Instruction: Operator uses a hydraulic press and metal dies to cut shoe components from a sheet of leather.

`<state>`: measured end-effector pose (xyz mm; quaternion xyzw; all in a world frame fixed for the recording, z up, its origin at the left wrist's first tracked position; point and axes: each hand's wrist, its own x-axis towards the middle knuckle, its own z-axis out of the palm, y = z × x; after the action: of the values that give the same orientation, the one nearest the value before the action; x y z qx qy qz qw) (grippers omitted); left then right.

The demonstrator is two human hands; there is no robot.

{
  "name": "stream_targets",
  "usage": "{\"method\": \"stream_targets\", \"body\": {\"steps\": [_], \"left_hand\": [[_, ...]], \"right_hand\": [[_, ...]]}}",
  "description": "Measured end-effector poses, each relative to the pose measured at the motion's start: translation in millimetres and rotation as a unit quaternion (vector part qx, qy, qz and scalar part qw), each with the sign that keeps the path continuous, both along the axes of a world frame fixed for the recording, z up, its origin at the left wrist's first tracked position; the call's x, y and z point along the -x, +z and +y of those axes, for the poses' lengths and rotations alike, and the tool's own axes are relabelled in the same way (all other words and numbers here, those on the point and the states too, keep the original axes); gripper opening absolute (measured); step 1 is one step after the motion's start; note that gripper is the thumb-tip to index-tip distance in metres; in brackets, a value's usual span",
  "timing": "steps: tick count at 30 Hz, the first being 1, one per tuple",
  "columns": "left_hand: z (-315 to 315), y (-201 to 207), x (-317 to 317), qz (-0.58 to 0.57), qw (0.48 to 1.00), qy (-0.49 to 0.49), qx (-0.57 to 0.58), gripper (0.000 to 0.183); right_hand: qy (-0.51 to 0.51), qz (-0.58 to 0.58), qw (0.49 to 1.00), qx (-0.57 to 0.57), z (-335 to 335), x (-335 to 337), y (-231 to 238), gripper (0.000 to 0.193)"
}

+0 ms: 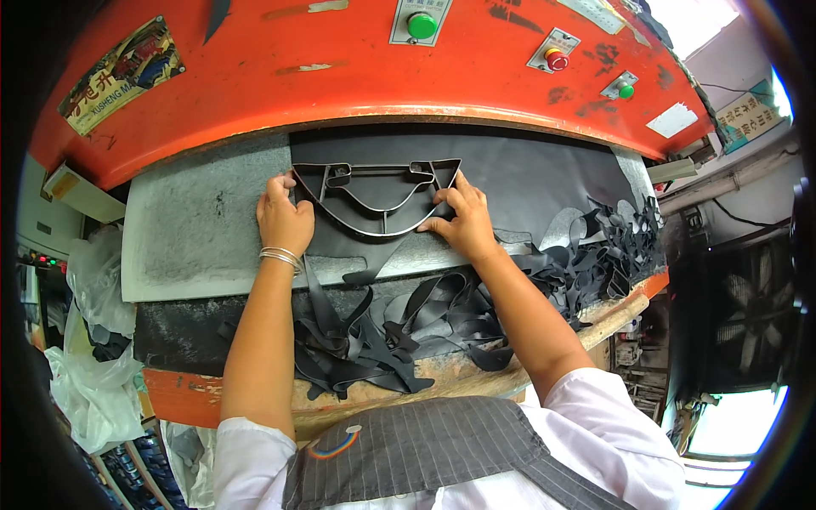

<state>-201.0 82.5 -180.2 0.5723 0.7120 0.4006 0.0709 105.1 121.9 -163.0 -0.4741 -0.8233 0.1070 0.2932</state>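
Observation:
A curved steel cutting die (385,223) lies on a sheet of black leather-like material (544,170), over a pale worn cutting board (204,204). My left hand (285,217) grips the die's left corner, the fingertips at its upper end. On the other side, my right hand (463,217) holds the right edge, thumb low on the outer curve and fingers higher up. Cut strips of the black material (348,340) hang and lie in tangles below the die, and another heap of scraps (586,255) sits to the right.
The orange-red press body (340,76) spans the far side above the board. It carries a large green button (421,25), a red knob (556,59) and a small green button (626,91). Plastic bags (93,374) hang at the left; a large fan (752,314) stands at the right.

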Motion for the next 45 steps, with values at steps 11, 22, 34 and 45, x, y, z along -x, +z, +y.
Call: {"method": "stream_targets", "body": {"steps": [11,22,34,45], "left_hand": [[3,21,-13,-0.016,1.000,0.017,0.019,0.032],[-58,118,-108,-0.188,0.978,-0.080,-0.038,0.013],[-2,232,-197,0.218,0.929,-0.146,-0.260,0.028],[-195,107,-203,0.044,0.970,-0.173,0.167,0.024]], "right_hand": [[0.017,-0.037,0.995,-0.089,-1,-10,16,0.053],[-0.233,0.467,0.828,-0.204,42,-211,158,0.063],[-0.305,0.355,0.833,-0.294,104,-253,204,0.071],[0.396,-0.102,0.911,0.052,-141,-161,113,0.057]]}}
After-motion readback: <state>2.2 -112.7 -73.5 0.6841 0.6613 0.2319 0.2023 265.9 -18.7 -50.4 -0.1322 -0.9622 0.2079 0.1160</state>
